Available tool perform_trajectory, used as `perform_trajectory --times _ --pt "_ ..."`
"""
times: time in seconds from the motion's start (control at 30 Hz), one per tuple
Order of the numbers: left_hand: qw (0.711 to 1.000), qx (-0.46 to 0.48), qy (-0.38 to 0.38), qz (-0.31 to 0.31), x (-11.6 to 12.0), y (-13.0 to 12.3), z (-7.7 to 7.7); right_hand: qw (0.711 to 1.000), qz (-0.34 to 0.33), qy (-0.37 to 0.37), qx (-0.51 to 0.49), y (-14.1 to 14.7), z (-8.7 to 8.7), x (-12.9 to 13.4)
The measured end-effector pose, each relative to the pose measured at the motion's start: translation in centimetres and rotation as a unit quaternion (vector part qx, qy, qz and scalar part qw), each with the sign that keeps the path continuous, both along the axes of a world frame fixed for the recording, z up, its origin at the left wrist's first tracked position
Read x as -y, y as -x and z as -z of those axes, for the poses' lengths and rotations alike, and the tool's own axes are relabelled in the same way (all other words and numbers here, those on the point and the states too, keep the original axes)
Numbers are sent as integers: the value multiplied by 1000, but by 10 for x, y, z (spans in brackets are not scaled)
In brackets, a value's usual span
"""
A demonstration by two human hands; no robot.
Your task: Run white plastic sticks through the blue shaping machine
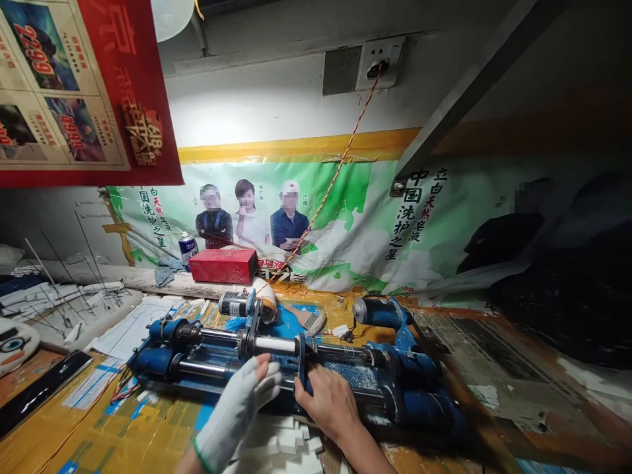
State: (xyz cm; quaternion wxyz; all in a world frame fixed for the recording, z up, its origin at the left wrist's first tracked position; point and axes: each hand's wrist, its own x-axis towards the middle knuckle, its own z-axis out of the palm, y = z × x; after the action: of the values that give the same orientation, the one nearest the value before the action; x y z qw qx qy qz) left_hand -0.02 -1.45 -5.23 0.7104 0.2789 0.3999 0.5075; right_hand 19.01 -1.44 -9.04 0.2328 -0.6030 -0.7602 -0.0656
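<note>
A small blue lathe-like machine with steel guide rods lies across the bench. Between its two middle brackets sits a white cylindrical piece, roughly level. My left hand, in a white glove with bare fingertips, is just below and in front of that piece. Its fingers are loosely bent and apart, with nothing visible in them. My bare right hand is closed around the lower part of the right bracket, its thumb on the near side. Below both hands lies a pile of white blocks.
One motor stands behind the machine, another motor at its right. A brush, red box and spray can are farther back. A black phone lies left. A twisted cord runs to the wall socket.
</note>
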Motion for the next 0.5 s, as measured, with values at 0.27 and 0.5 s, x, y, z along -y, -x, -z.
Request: perform_trajectory --times 0.27,0.5 --pt "622 -714 -172 -270 -24 164 16 999 3 -35 -18 1 3 -1" --pt "525 -790 -161 -271 -38 151 40 999 -1 -45 -15 2 4 -3"
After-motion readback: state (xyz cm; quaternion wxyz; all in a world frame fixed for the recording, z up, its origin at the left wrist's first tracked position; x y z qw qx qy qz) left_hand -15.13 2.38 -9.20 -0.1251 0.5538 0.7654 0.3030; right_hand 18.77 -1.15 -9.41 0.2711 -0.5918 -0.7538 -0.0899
